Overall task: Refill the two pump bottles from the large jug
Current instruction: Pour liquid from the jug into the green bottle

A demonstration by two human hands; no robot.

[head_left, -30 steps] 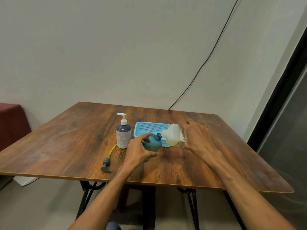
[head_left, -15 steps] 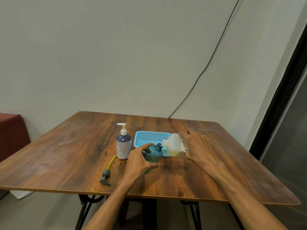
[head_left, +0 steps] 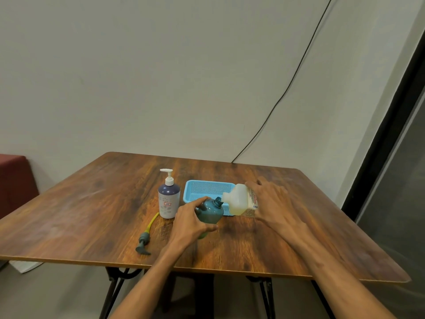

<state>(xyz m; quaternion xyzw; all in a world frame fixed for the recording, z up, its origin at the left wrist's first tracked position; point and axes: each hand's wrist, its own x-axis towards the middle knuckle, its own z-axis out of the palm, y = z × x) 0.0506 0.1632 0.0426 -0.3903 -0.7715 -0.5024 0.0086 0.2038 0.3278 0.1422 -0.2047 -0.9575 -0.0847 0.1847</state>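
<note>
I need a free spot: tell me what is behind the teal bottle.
The basket lies behind the teal bottle; nothing shows on its visible floor. That bottle and the tilted jug cover its near-right corner.

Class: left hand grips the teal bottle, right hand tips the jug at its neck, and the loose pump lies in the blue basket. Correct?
No. The head view shows the loose pump on the table, left of the left hand, not in the blue basket. The rest stands.

Left grip (head_left: pixel 191 223), right grip (head_left: pixel 273 209) — seemingly tight
</note>
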